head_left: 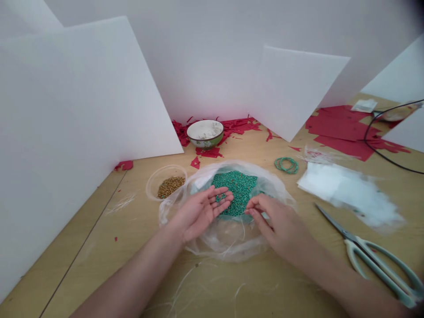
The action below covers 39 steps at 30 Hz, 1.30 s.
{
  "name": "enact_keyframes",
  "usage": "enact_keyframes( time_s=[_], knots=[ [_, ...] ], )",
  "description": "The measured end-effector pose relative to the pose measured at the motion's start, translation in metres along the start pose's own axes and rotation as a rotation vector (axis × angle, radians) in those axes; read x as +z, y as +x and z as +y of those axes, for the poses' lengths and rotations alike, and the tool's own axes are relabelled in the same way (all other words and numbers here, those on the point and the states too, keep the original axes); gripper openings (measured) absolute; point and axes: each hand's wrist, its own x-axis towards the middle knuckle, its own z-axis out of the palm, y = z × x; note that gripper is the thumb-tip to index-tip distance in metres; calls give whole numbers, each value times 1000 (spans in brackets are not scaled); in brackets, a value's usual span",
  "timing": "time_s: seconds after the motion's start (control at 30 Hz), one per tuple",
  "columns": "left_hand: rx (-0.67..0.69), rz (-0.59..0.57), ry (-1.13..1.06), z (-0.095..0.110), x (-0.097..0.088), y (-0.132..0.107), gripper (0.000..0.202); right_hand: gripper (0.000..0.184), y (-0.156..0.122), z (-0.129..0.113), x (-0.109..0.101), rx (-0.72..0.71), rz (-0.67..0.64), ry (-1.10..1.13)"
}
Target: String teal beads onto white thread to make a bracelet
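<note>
A plain white wall (pixel 215 53) is seen at the back. White boards are stood in front of it: a wide board (pixel 66 110) on the left, a smaller board (pixel 294 88) to the right, and part of a third board (pixel 404 84) at the right edge. The worktop (pixel 99 265) is made of light wood, and its left part is crossed by a thin dark seam (pixel 86 236). The scene is lit softly and evenly.

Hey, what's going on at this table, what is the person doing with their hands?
A person is working over a heap of green beads lying in an opened clear plastic bag on a wooden table. The left hand is cupped palm up with a few beads on it; the right hand has its fingertips at the heap's edge. A clear tub of golden beads sits to the left, scissors to the right.
</note>
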Motion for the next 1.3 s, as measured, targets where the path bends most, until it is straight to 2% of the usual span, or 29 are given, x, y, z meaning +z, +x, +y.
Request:
enact_keyframes(
  time_s=[0.1,0.23,0.4,0.67,1.3],
  knots=[
    [-68,-3,-363,-1,-2,-16,43,14,5,-8,-2,-127,65,-120],
    [-73,-33,-484,-4,-7,-27,48,18,15,-21,-1,-250,108,-266],
    [-65,-59,-542,-10,-9,-32,49,20,24,-29,8,-256,115,-396],
    [-12,-62,-528,-10,-9,-36,49,22,18,-26,24,-293,202,-398],
    [3,-48,-546,-13,-1,-38,50,21,16,-29,27,-344,240,-422]
  ],
)
